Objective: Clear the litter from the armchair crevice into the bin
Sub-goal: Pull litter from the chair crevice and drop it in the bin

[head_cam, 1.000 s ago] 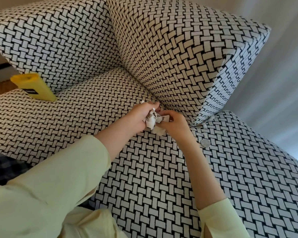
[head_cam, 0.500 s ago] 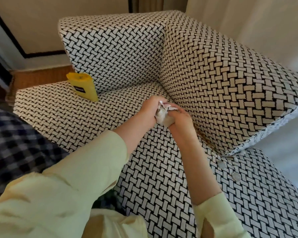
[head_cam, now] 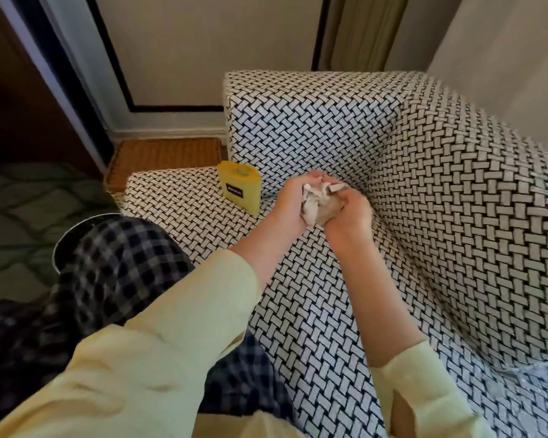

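A crumpled wad of white paper litter (head_cam: pixel 317 200) is squeezed between both my hands above the seat of the black-and-white woven armchair (head_cam: pixel 314 298). My left hand (head_cam: pixel 293 202) grips the wad from the left, and my right hand (head_cam: pixel 348 211) curls round it from the right. A yellow packet (head_cam: pixel 239 186) stands upright in the crevice between the seat and the far armrest. The round metal rim of a bin (head_cam: pixel 76 230) shows on the floor at the left, partly hidden by my checked trouser leg (head_cam: pixel 117 267).
A woven brown basket (head_cam: pixel 162 156) sits on the floor behind the chair's left corner. A green patterned rug (head_cam: pixel 23 216) covers the floor at the left. A wall and door frame (head_cam: pixel 76 74) rise behind the chair, with a curtain at the upper right.
The view has swung left and down, bringing the bin rim and my leg into sight. Both hands have lifted away from the crevice at the chair back, still bunching the paper wad.
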### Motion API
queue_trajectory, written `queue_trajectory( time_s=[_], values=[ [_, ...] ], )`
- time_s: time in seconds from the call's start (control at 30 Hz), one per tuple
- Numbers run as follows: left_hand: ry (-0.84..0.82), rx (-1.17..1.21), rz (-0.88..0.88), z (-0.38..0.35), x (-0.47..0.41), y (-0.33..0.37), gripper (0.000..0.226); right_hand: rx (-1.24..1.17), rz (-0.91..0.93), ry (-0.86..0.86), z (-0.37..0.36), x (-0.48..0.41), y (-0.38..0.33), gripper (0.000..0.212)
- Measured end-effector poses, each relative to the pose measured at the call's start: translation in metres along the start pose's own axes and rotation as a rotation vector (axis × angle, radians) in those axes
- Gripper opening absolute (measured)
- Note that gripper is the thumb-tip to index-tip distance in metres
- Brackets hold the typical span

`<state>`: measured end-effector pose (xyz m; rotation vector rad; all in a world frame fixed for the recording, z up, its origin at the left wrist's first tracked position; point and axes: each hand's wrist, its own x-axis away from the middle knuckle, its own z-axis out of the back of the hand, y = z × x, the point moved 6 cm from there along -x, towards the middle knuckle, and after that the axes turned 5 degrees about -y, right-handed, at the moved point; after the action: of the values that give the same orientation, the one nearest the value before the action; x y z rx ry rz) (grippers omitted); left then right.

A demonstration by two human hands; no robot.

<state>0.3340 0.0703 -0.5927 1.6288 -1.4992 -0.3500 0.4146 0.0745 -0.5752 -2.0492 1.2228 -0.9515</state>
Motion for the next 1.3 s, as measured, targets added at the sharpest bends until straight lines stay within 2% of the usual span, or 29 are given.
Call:
queue_trajectory(
  time_s=[0.07, 0.17, 0.23, 0.33, 0.43, 0.5, 0.63, 0.67, 0.8, 0.93, 1.0, 1.1, 1.17, 1.3],
  values=[
    [0.006, 0.042, -0.003, 0.006, 0.003, 0.012, 0.016, -0.055, -0.015, -0.005, -0.014, -0.004, 0.006, 0.039],
    [0.037, 0.035, -0.037, 0.025, 0.001, 0.036, 0.015, -0.041, -0.019, -0.059, -0.046, -0.011, 0.015, 0.046],
    [0.057, 0.053, -0.062, 0.041, 0.003, 0.052, 0.015, -0.007, -0.074, -0.095, -0.07, -0.014, 0.027, 0.041],
    [0.07, 0.095, -0.099, 0.068, 0.005, 0.078, 0.032, 0.1, -0.131, -0.139, -0.1, -0.031, 0.052, 0.028],
    [0.124, 0.088, -0.149, 0.094, 0.01, 0.104, 0.023, 0.181, -0.172, -0.178, -0.129, -0.043, 0.079, 0.026],
    [0.152, 0.125, -0.161, 0.109, 0.012, 0.117, 0.024, 0.18, -0.179, -0.182, -0.144, -0.049, 0.092, 0.025],
    [0.138, 0.187, -0.232, 0.156, 0.01, 0.147, 0.06, 0.097, -0.25, -0.256, -0.193, -0.051, 0.129, 0.029],
    [0.165, 0.196, -0.246, 0.166, 0.012, 0.153, 0.059, 0.077, -0.267, -0.277, -0.204, -0.053, 0.139, 0.029],
    [0.293, 0.329, -0.3, 0.224, 0.014, 0.178, 0.029, 0.047, -0.402, -0.333, -0.245, -0.063, 0.191, 0.024],
    [0.38, 0.46, -0.369, 0.303, 0.01, 0.185, 0.03, 0.227, -0.468, -0.425, -0.28, -0.071, 0.252, 0.022],
    [0.413, 0.471, -0.333, 0.336, 0.007, 0.184, 0.03, 0.354, -0.478, -0.461, -0.295, -0.081, 0.282, 0.019],
    [0.453, 0.285, -0.143, 0.374, 0.003, 0.183, 0.023, 0.589, -0.489, -0.548, -0.315, -0.103, 0.322, 0.016],
    [0.465, 0.202, -0.047, 0.397, 0.0, 0.183, 0.028, 0.644, -0.536, -0.562, -0.323, -0.116, 0.348, 0.018],
    [0.512, 0.187, 0.01, 0.447, -0.007, 0.183, 0.026, 0.692, -0.608, -0.512, -0.332, -0.138, 0.395, 0.014]
  ],
)
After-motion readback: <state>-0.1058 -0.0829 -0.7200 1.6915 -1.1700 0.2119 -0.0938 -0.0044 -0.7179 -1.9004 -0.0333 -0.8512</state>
